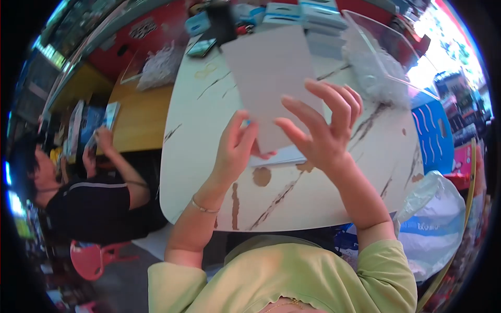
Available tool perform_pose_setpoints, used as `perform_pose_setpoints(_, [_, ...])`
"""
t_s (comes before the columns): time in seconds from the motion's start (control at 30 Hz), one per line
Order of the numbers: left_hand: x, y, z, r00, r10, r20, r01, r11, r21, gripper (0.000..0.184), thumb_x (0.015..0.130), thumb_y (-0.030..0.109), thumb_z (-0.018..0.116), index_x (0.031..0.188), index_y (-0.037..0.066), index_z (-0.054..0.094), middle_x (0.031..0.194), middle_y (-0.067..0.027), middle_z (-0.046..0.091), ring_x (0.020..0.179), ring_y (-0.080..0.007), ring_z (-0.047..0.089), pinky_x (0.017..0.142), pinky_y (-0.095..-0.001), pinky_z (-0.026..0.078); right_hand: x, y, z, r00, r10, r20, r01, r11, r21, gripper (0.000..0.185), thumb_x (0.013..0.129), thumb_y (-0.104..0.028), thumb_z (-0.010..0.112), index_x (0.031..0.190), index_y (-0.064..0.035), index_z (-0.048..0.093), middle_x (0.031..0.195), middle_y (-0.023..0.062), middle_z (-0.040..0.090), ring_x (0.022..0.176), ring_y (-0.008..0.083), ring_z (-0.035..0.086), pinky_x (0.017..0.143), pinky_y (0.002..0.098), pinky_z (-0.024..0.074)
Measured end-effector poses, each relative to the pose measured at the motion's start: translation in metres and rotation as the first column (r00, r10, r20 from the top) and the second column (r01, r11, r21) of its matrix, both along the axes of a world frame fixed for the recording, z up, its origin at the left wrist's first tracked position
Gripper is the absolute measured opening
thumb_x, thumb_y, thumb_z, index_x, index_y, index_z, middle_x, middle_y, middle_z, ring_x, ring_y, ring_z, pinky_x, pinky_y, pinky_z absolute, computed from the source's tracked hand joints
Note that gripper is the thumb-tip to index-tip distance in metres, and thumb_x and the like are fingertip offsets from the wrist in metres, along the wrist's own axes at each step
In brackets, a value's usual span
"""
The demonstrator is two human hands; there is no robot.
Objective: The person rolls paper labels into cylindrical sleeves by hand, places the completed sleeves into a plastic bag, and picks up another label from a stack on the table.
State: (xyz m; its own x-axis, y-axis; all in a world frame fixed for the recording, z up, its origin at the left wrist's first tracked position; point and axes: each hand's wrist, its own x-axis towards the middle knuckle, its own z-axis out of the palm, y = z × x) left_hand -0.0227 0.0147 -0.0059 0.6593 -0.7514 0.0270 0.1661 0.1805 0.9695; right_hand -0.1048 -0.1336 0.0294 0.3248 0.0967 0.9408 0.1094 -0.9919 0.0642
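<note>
My left hand point(236, 143) pinches a pale grey rectangular sheet point(271, 68) by its lower left edge, raised over the table and slightly blurred. A small blue spot shows at the fingertips of that hand; I cannot tell what it is. My right hand point(326, 125) is open in front of the sheet's right side, fingers spread and curved, with nothing visible in it. Under the raised sheet, part of a white flat item point(282, 156) lies on the table. The table point(203, 125) has a white top with dark veins and brown worn patches.
At the back are blue-and-white boxes point(321, 13), a phone point(202, 48) and a clear bin point(383, 49) of plastic bags. A blue basket point(434, 133) and a white bag point(433, 224) are on the right. A co-worker point(99, 203) sits at a wooden table point(136, 122) on the left.
</note>
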Motion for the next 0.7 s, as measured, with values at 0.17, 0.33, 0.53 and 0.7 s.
perform_pose_setpoints(0.17, [0.005, -0.002, -0.003, 0.998, 0.063, -0.029, -0.066, 0.991, -0.119, 0.017, 0.094, 0.019, 0.036, 0.103, 0.005, 0.037, 0.076, -0.0081, 0.058, 0.064, -0.0145, 0.061, 0.047, -0.0225, 0.048, 0.01, 0.008, -0.009, 0.739, 0.503, -0.448, -0.289, 0.838, 0.463, 0.023, 0.063, -0.012, 0.072, 0.084, -0.0118, 0.061, 0.082, 0.0028, 0.052, 0.069, 0.0169, 0.053, 0.066, 0.0281, 0.0409])
perform_pose_setpoints(0.33, [0.013, 0.002, -0.015, 0.988, 0.1, 0.121, -0.091, 0.993, -0.077, 0.019, 0.093, 0.016, 0.036, 0.104, 0.001, 0.037, 0.071, -0.0076, 0.057, 0.054, -0.0108, 0.056, 0.047, -0.0212, 0.046, 0.014, 0.004, -0.011, 0.665, 0.532, -0.524, -0.352, 0.842, 0.408, 0.016, 0.065, -0.008, 0.07, 0.078, -0.011, 0.061, 0.078, 0.0013, 0.052, 0.066, 0.016, 0.052, 0.063, 0.0274, 0.0407])
perform_pose_setpoints(0.53, [0.007, 0.003, -0.004, 0.973, 0.129, 0.192, -0.122, 0.991, -0.05, 0.035, 0.091, 0.01, 0.039, 0.122, -0.003, 0.029, 0.063, -0.0038, 0.053, 0.048, -0.0067, 0.048, 0.044, -0.0192, 0.038, 0.014, 0.005, -0.013, 0.57, 0.617, -0.542, -0.34, 0.778, 0.528, 0.013, 0.065, -0.007, 0.069, 0.075, -0.0108, 0.062, 0.074, 0.0006, 0.052, 0.066, 0.0166, 0.052, 0.061, 0.0283, 0.0412])
perform_pose_setpoints(0.7, [0.01, 0.006, -0.001, 0.982, 0.086, 0.17, -0.086, 0.996, -0.01, 0.055, 0.088, 0.007, 0.042, 0.134, -0.001, 0.014, 0.057, -0.0022, 0.051, 0.046, -0.0056, 0.046, 0.042, -0.0183, 0.037, 0.014, 0.005, -0.011, 0.572, 0.599, -0.561, -0.387, 0.799, 0.46, 0.014, 0.065, -0.004, 0.069, 0.075, -0.0111, 0.062, 0.074, 0.0009, 0.053, 0.067, 0.0163, 0.053, 0.061, 0.0294, 0.0423])
